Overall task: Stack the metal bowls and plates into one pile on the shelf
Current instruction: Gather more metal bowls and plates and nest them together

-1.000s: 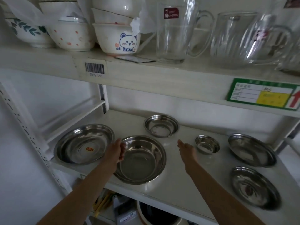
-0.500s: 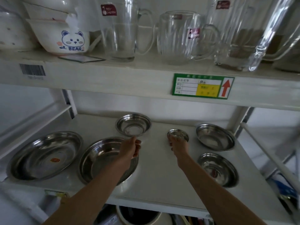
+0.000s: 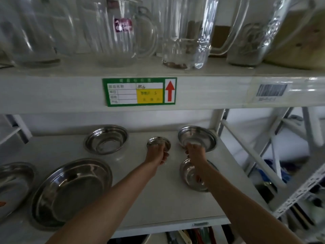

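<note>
Several steel dishes lie apart on the white lower shelf (image 3: 158,205). My left hand (image 3: 157,155) grips the near rim of the small bowl (image 3: 159,141) at the middle back. To its right, my right hand (image 3: 194,152) holds the near rim of the back right plate (image 3: 197,136). The front right plate (image 3: 189,176) lies under my right forearm, partly hidden. A medium bowl (image 3: 106,139) sits at the back left. A large bowl (image 3: 70,189) is at the front left, and a wide plate (image 3: 12,184) is cut off by the left edge.
The upper shelf (image 3: 211,92) hangs low over the dishes and carries glass jugs (image 3: 121,32) and a green label (image 3: 139,91). White rack posts and rails (image 3: 246,154) stand to the right. Clutter shows below the shelf's front edge.
The view has swung right and closer. My left hand left the large bowl and reached the small bowl. My right hand moved from the small bowl to the back right plate.
</note>
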Motion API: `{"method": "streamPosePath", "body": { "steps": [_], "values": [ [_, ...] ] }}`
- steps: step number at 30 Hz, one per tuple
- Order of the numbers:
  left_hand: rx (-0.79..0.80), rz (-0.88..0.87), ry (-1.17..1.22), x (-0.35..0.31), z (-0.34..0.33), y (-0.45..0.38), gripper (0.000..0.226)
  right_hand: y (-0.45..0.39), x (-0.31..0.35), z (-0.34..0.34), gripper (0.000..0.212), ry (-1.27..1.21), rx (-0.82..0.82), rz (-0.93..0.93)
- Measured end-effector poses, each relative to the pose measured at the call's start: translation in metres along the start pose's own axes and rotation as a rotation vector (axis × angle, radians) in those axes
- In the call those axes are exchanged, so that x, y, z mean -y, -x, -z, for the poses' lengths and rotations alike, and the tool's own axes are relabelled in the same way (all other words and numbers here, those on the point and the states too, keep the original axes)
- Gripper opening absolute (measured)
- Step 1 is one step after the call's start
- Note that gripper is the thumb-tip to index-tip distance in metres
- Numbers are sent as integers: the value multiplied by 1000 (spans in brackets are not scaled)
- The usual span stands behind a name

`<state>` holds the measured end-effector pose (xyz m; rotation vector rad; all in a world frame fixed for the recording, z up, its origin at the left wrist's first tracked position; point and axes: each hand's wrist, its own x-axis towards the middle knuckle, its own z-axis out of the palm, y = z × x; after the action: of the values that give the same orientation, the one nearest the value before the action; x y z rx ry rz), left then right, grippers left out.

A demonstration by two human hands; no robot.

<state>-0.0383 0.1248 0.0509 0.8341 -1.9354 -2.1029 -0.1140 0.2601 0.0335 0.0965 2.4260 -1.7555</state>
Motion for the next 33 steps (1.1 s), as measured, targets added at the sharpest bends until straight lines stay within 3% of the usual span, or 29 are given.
{"method": "streamPosePath", "body": {
  "steps": [4,10,14,18,23,26,33],
  "values": [
    [57,10,-38,1,-39,-19,36,-28,-12,29,37,29,-69,-37],
    [13,24,-139,4,-72,-53,44,-70,-27,61,48,121,-136,-66],
    [15,8,-298,13,-90,-72,62,-90,-35,72,59,133,-164,-104],
    [-9,69,-395,31,-103,-99,74,-97,-41,85,49,127,-167,-149],
    [-35,150,-285,34,-112,-104,45,-119,-66,93,56,154,-193,-191],
    [-18,169,-237,41,-117,-120,58,-133,-78,92,61,146,-174,-207],
    [-26,166,-139,58,-127,-145,37,-159,-94,82,62,99,-150,-265]
  ]
}}
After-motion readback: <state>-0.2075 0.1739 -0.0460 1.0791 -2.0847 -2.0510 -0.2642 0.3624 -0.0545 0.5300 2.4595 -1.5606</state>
